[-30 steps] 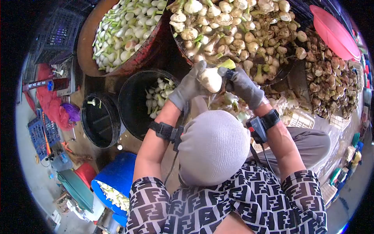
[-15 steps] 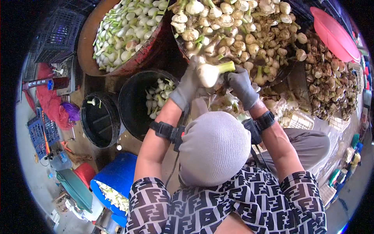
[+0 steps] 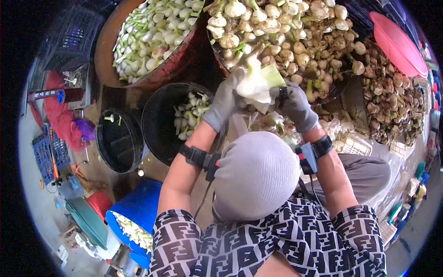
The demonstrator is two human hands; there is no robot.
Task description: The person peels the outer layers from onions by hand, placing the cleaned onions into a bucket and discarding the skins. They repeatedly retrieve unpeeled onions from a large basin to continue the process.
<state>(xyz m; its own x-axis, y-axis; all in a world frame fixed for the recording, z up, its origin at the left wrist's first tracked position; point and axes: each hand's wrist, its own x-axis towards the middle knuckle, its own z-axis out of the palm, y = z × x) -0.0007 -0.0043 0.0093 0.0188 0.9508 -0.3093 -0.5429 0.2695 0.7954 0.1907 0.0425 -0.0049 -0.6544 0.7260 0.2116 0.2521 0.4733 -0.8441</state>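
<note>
Between my gloved hands, in front of the capped head, is a large white garlic bulb with a cut green stem, its outer skin partly peeled and blurred. My left hand is closed around the bulb's left side. On the stem side, my right hand has its fingers pinched together, at a dark, small item and the loose skin; what exactly it grips is hidden. Just beyond lies a heap of unpeeled garlic in a wide tub. Peeled skins lie below my hands.
Clean garlic fills a rusty red tub at upper left. A black bucket with some bulbs and a smaller black tub stand at left. A blue barrel is lower left. At right are a pink basin and more garlic.
The bulb has turned and its skin now flares loose from it. My right hand has moved to the right and slightly down.
</note>
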